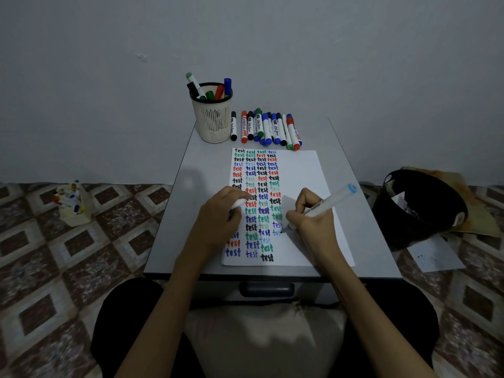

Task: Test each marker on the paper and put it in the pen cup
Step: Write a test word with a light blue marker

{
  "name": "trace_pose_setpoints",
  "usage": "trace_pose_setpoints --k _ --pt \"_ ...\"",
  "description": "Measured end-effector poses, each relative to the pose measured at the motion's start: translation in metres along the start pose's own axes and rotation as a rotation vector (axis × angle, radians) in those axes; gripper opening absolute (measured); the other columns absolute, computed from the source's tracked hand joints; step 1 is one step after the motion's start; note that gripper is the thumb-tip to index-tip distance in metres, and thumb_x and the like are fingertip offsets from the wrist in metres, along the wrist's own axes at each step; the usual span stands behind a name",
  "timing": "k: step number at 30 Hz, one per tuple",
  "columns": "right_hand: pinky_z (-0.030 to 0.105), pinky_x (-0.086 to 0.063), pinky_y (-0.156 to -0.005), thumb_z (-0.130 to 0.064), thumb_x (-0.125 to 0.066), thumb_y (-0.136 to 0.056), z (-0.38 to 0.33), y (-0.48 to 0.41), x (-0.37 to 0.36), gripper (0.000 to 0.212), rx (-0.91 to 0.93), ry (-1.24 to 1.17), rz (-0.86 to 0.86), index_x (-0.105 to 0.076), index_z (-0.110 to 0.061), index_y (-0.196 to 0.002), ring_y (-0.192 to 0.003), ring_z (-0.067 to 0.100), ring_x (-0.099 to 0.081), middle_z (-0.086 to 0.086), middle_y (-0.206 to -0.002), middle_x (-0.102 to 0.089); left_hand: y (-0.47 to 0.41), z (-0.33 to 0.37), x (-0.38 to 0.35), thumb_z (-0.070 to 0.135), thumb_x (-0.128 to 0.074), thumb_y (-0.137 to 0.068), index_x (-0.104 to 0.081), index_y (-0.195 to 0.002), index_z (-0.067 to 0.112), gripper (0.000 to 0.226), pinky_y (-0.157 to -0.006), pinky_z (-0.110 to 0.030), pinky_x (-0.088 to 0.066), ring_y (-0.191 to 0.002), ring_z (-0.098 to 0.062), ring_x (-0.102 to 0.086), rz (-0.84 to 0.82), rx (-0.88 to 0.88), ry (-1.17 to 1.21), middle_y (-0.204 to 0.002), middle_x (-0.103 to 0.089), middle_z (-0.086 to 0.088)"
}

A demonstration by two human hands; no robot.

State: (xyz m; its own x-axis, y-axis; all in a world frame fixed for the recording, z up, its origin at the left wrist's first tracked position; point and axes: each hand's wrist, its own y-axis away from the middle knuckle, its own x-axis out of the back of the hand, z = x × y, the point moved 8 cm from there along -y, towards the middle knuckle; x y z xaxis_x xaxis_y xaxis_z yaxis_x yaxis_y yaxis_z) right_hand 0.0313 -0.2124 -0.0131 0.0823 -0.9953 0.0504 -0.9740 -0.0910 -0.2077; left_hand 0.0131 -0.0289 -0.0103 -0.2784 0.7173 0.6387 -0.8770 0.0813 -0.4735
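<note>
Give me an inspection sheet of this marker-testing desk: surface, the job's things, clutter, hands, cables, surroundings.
Surface: small grey table against a plain wall, drawer handle at its front.
Job's things: paper filled with columns of "test" in black, red, green and blue; pen cup at the back left holding several markers; row of capped markers lying beside the cup.
Clutter: nothing seen on the table.
Hands: right hand holds a light-blue-ended marker, tip on the paper; left hand rests on the paper, closed on what looks like the cap.
Cables: nothing seen.
Surroundings: patterned tile floor; box of small markers at left; black bin and loose sheet at right.
</note>
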Motion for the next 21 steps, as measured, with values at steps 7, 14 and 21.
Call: trace_pose_setpoints --k 7,14,21 --pt "0.011 -0.036 -0.046 0.002 -0.054 -0.065 -0.002 -0.001 0.0 0.019 -0.013 -0.033 0.006 -0.037 -0.007 -0.062 -0.049 0.001 -0.036 0.005 -0.057 -0.036 0.0 0.0 0.0 0.013 -0.046 -0.088 -0.059 -0.11 0.011 0.026 -0.08 -0.015 -0.047 -0.097 -0.012 -0.058 0.006 -0.007 -0.004 -0.109 -0.061 -0.004" --pt "0.012 -0.036 -0.046 0.006 -0.053 -0.064 -0.007 0.001 -0.004 0.02 -0.025 -0.049 -0.06 -0.038 -0.007 -0.061 -0.048 0.006 -0.033 0.009 -0.058 -0.033 0.001 0.002 0.003 0.01 -0.048 -0.088 -0.059 -0.112 0.012 0.027 -0.082 -0.01 -0.044 -0.098 -0.01 -0.057 0.015 -0.002 -0.009 -0.11 -0.062 -0.003" --pt "0.02 -0.047 -0.05 0.003 -0.069 -0.078 -0.004 -0.003 0.011 0.021 -0.1 -0.484 0.02 -0.051 -0.009 -0.075 -0.061 0.016 -0.059 0.013 -0.075 -0.058 -0.002 0.005 0.025 0.008 -0.067 -0.083 -0.063 -0.107 0.008 0.024 -0.084 -0.009 -0.045 -0.097 -0.004 -0.059 0.191 0.017 0.12 -0.109 -0.064 -0.002"
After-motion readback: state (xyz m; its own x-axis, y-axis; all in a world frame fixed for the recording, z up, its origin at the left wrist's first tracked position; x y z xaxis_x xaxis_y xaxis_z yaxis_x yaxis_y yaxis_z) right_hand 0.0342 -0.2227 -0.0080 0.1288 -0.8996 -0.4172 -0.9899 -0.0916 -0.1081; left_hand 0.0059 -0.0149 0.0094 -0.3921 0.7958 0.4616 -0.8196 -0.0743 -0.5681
